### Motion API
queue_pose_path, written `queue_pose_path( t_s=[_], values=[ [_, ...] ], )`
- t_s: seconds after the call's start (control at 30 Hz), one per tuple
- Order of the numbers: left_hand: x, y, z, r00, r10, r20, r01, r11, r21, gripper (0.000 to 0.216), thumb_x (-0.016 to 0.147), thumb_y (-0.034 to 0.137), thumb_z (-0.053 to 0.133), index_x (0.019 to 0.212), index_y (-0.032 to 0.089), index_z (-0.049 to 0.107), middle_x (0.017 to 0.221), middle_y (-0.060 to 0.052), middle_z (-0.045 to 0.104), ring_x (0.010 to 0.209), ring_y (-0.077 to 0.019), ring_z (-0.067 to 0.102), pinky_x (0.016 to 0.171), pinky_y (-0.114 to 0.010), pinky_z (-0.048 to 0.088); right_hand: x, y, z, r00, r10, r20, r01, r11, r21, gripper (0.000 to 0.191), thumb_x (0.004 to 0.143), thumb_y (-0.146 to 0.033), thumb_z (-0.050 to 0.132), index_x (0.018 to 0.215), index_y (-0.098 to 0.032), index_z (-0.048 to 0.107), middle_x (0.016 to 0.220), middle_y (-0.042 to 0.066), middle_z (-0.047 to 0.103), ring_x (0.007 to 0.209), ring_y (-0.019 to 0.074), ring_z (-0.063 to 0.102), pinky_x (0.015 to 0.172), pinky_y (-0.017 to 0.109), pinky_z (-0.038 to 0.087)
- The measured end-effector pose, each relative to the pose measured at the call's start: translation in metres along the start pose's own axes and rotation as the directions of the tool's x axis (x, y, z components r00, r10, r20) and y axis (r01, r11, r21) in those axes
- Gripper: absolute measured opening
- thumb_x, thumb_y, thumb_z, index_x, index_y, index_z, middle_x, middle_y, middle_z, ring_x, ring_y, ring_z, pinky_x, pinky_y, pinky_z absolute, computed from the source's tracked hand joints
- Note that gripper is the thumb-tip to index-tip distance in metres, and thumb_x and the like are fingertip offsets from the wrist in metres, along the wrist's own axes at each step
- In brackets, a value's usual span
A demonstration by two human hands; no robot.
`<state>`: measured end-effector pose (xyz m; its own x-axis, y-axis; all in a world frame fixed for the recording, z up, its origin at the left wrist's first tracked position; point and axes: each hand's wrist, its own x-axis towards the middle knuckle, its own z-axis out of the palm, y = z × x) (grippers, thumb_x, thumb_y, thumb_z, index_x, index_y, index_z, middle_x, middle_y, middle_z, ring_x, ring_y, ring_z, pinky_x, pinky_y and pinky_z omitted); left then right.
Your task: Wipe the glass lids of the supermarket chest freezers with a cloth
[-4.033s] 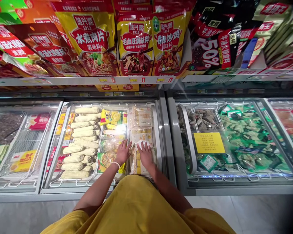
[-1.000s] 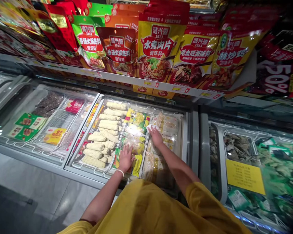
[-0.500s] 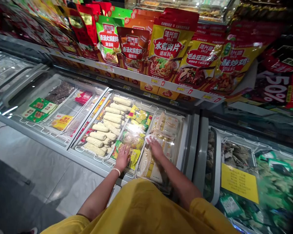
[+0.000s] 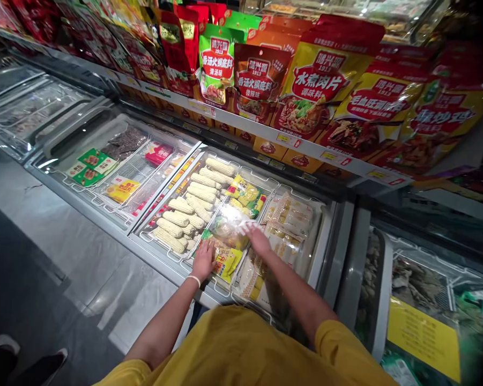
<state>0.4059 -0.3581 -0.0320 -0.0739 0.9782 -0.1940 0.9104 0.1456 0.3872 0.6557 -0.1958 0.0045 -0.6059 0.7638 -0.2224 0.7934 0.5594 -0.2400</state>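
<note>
Fingers of the right hand point(image 4: 260, 241) lie over a white cloth point(image 4: 247, 227); whether they pinch it or only press it, I cannot tell. From my remote seat the cloth looks small, pale and blurred, set on the freezer's glass lid point(image 4: 231, 213) beside a bright glare. The left hand point(image 4: 203, 261) rests unclenched near the front edge, fingers extended. Beneath the glass I see pale corn cobs point(image 4: 170, 228) and yellow-green packets point(image 4: 245, 194); behind stand bright pouches point(image 4: 311, 83), and grey floor point(image 4: 104, 279) shows at left.
</note>
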Motion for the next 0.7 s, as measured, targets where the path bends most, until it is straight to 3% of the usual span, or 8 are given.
queue_pose_path(
  t_s=[0.1,0.17,0.23,0.33,0.43,0.53,0.6,0.7],
  values=[
    [0.012,-0.006,-0.009,0.999,0.036,0.016,-0.036,0.999,0.028,0.090,0.074,0.025,0.072,0.155,0.017,0.034,0.164,-0.019,0.033,0.154,-0.0359,0.027,0.121,-0.052,0.030,0.019,0.033,-0.027,0.899,0.416,-0.135,-0.410,0.909,0.071,0.079,0.087,0.007,0.039,0.160,-0.024,0.035,0.166,0.007,0.032,0.153,0.0260,0.028,0.120,0.042,0.035],
    [0.020,-0.012,-0.015,0.997,0.067,0.025,-0.068,0.997,0.041,0.091,0.074,0.026,0.072,0.156,0.019,0.033,0.164,-0.018,0.033,0.154,-0.0358,0.027,0.122,-0.054,0.028,0.025,0.013,-0.017,0.849,0.494,-0.188,-0.482,0.869,0.111,0.078,0.088,0.007,0.037,0.160,-0.022,0.035,0.165,0.010,0.033,0.153,0.0284,0.028,0.120,0.046,0.036],
    [0.030,-0.018,-0.021,0.995,0.094,0.031,-0.095,0.995,0.042,0.092,0.075,0.026,0.072,0.157,0.019,0.030,0.164,-0.018,0.033,0.154,-0.0351,0.026,0.122,-0.054,0.027,0.023,-0.034,0.010,0.901,0.385,-0.199,-0.372,0.923,0.102,0.074,0.090,0.004,0.038,0.159,-0.023,0.038,0.163,0.010,0.036,0.152,0.0291,0.030,0.120,0.051,0.036],
    [0.048,-0.032,-0.032,0.993,0.114,0.033,-0.115,0.993,0.038,0.094,0.077,0.028,0.072,0.158,0.016,0.026,0.165,-0.020,0.032,0.155,-0.0349,0.024,0.123,-0.053,0.026,0.016,-0.097,0.049,0.996,-0.042,-0.082,0.049,0.995,0.092,0.064,0.094,0.000,0.046,0.151,-0.030,0.050,0.160,0.005,0.042,0.151,0.0255,0.033,0.121,0.050,0.036],
    [0.067,-0.050,-0.045,0.996,0.086,0.034,-0.088,0.995,0.040,0.095,0.077,0.031,0.074,0.158,0.016,0.027,0.165,-0.021,0.029,0.155,-0.0370,0.022,0.123,-0.053,0.026,0.017,-0.088,0.047,0.968,-0.250,-0.007,0.250,0.963,0.103,0.067,0.094,-0.002,0.051,0.149,-0.038,0.050,0.160,-0.003,0.041,0.151,0.0222,0.033,0.121,0.051,0.036],
    [0.082,-0.070,-0.058,0.999,0.037,0.028,-0.038,0.998,0.044,0.095,0.076,0.031,0.076,0.157,0.015,0.029,0.166,-0.022,0.027,0.155,-0.0381,0.022,0.122,-0.053,0.027,0.036,-0.031,0.009,0.990,0.101,-0.103,-0.092,0.992,0.087,0.079,0.088,0.004,0.044,0.156,-0.036,0.040,0.163,-0.002,0.034,0.152,0.0258,0.029,0.122,0.056,0.034],
    [0.086,-0.079,-0.064,0.999,0.025,0.030,-0.026,0.999,0.039,0.095,0.075,0.030,0.077,0.157,0.015,0.029,0.166,-0.022,0.026,0.155,-0.0380,0.022,0.122,-0.051,0.027,0.052,-0.010,-0.010,0.910,0.372,-0.183,-0.353,0.927,0.127,0.083,0.085,0.005,0.043,0.160,-0.029,0.031,0.166,0.004,0.029,0.154,0.0294,0.024,0.123,0.058,0.031],
    [0.089,-0.087,-0.068,0.999,0.037,0.036,-0.038,0.999,0.030,0.096,0.075,0.029,0.077,0.157,0.014,0.029,0.166,-0.022,0.026,0.155,-0.0381,0.021,0.122,-0.050,0.028,0.066,-0.047,-0.004,0.849,0.481,-0.218,-0.453,0.876,0.167,0.084,0.086,0.005,0.041,0.161,-0.028,0.028,0.167,0.004,0.024,0.155,0.0319,0.020,0.121,0.059,0.034]
  ],
)
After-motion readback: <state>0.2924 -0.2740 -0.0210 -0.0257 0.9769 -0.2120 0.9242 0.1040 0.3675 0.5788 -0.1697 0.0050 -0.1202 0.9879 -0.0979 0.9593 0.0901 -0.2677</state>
